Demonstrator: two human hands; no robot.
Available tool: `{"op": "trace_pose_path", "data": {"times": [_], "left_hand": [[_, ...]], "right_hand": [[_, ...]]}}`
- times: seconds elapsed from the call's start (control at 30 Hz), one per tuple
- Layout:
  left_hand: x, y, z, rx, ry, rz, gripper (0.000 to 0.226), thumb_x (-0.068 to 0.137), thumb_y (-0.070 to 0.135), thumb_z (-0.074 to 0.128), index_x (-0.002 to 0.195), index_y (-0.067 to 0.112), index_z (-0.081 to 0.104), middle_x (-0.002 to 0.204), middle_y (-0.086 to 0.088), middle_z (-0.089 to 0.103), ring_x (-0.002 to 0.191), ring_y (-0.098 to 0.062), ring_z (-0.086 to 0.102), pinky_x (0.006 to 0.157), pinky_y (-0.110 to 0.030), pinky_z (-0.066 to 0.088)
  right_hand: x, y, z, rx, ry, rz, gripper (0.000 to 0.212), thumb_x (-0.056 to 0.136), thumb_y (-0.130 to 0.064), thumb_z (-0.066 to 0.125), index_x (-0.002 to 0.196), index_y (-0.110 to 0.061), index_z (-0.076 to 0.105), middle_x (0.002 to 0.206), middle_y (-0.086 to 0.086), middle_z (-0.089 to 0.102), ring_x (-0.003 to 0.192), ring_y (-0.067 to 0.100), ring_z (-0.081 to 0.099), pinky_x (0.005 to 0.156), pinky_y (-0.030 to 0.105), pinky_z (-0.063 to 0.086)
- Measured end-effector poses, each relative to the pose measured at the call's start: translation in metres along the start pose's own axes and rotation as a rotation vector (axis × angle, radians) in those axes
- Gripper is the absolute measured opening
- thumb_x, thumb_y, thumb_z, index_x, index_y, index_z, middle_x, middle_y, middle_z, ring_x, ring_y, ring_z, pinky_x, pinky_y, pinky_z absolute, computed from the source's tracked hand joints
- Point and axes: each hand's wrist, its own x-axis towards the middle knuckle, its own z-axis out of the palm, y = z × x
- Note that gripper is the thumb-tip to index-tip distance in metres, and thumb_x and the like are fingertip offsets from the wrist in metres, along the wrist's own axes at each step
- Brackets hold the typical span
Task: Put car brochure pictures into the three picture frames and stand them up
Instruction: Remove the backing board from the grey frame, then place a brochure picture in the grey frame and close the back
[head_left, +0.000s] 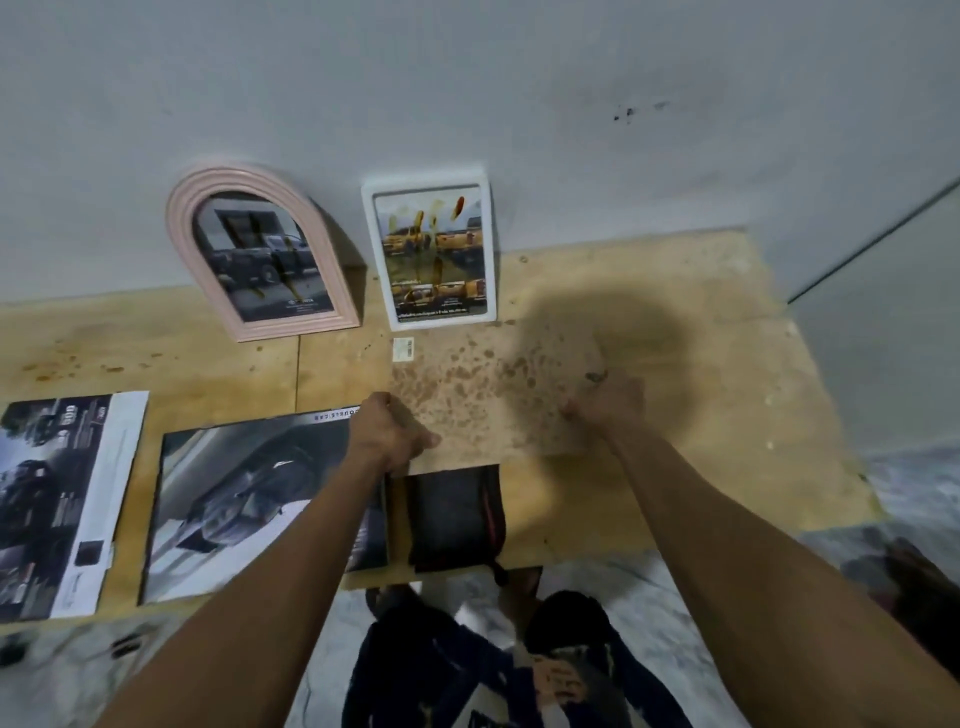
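Observation:
Two filled frames lean upright against the wall: a pink arched frame (260, 249) with a dark truck picture and a white rectangular frame (434, 254) with a yellow truck picture. In front of them, a brown speckled board (488, 395), apparently the back of the third frame, lies face down on the wooden sheet. My left hand (387, 436) grips its near left corner. My right hand (605, 402) holds its right edge. The board's front is hidden. A dark flat piece with a red stripe (452, 514) lies just below the board.
Two car brochure sheets lie at the left: a large dark one (244, 499) beside my left arm and another (57, 499) at the far left edge. A small white sticker (403, 347) sits at the board's far left corner. My legs are below the wooden sheet (701, 364).

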Motion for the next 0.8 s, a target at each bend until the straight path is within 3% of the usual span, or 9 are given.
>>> {"op": "trace_pose_path", "data": {"times": [0.1,0.23,0.37,0.5,0.63,0.73,0.8], "left_hand": [[0.003,0.002,0.009,0.098,0.060,0.002,0.075,0.047,0.037,0.097,0.108,0.010,0.062,0.103,-0.004,0.071,0.094,-0.022,0.068,0.082,-0.037,0.060],[-0.004,0.014,0.017,0.108,0.105,0.040,0.037,0.063,0.014,0.091,0.086,0.012,0.063,0.078,0.000,0.063,0.072,-0.016,0.058,0.061,-0.024,0.046],[0.001,0.009,0.024,0.132,0.093,0.054,0.014,0.062,0.003,0.079,0.072,0.006,0.069,0.072,-0.007,0.068,0.070,-0.019,0.062,0.070,-0.036,0.059],[0.005,0.005,0.027,0.163,0.110,0.061,0.020,0.068,0.012,0.080,0.085,0.007,0.070,0.087,-0.004,0.069,0.085,-0.020,0.065,0.079,-0.026,0.054],[0.007,0.001,0.029,0.239,0.130,0.076,0.053,0.069,0.031,0.080,0.116,0.011,0.066,0.120,-0.009,0.061,0.109,-0.025,0.059,0.098,-0.033,0.052],[-0.008,0.008,0.019,0.276,0.137,0.149,0.043,0.076,0.031,0.074,0.115,0.013,0.065,0.114,-0.006,0.057,0.103,-0.020,0.049,0.094,-0.027,0.046],[-0.014,0.002,0.005,0.268,0.159,0.163,0.044,0.082,0.028,0.073,0.121,0.010,0.062,0.117,-0.010,0.054,0.108,-0.026,0.053,0.096,-0.032,0.047]], "right_hand": [[0.010,-0.001,0.002,-0.051,-0.001,-0.006,0.061,0.077,-0.033,0.077,0.130,-0.016,0.054,0.136,0.013,0.049,0.128,0.031,0.045,0.103,0.037,0.041],[0.017,0.000,0.008,-0.097,0.021,-0.020,0.050,0.089,-0.034,0.061,0.134,-0.015,0.052,0.138,0.014,0.047,0.128,0.035,0.043,0.109,0.043,0.035],[0.016,0.007,0.012,-0.216,0.004,-0.072,0.039,0.093,-0.025,0.055,0.128,-0.007,0.052,0.132,0.018,0.045,0.126,0.037,0.036,0.110,0.041,0.027],[0.016,0.007,0.011,-0.277,-0.006,-0.101,0.045,0.090,-0.023,0.060,0.130,-0.005,0.049,0.134,0.017,0.039,0.126,0.037,0.033,0.111,0.040,0.025],[0.015,0.004,0.016,-0.243,0.011,-0.041,0.054,0.088,-0.027,0.062,0.134,-0.005,0.044,0.136,0.018,0.034,0.127,0.037,0.030,0.108,0.041,0.027],[0.007,-0.006,0.029,-0.204,0.142,-0.048,0.067,0.086,-0.043,0.062,0.139,-0.010,0.037,0.140,0.017,0.032,0.128,0.036,0.030,0.104,0.046,0.033],[-0.005,-0.021,0.043,-0.203,0.161,-0.111,0.067,0.089,-0.049,0.056,0.141,-0.012,0.035,0.144,0.018,0.031,0.132,0.037,0.029,0.106,0.049,0.031]]}}
